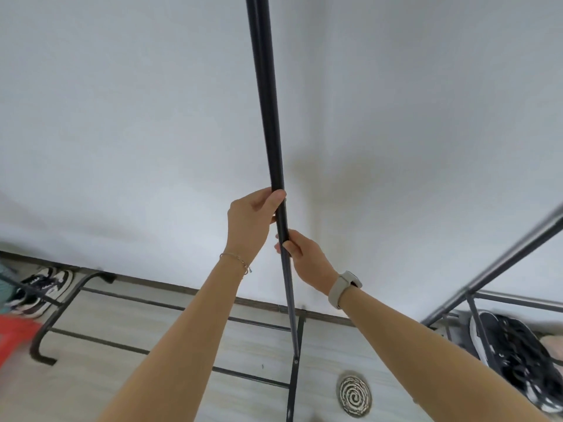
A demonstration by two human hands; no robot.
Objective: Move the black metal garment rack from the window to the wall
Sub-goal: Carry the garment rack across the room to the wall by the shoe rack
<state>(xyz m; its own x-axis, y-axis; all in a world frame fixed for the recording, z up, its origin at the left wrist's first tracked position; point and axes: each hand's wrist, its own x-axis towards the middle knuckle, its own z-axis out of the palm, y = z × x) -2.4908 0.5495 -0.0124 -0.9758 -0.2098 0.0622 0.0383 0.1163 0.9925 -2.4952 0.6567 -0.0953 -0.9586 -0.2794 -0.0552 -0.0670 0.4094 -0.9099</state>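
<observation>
The black metal garment rack (265,105) stands close in front of a white wall (122,132). Its upright pole runs from the top of the view down the middle. My left hand (251,222) grips the pole at mid height. Just below it, my right hand (307,257) holds the same pole where a thinner tube starts. The rack's base bars (182,306) and curved foot (45,339) lie on the pale wood-look floor along the skirting.
Black and white sneakers (42,287) sit by the wall at the left, above a blurred red thing (15,339). A second grey metal rack (499,269) with black shoes (518,348) stands at the right. A round floor drain (354,394) lies near the base.
</observation>
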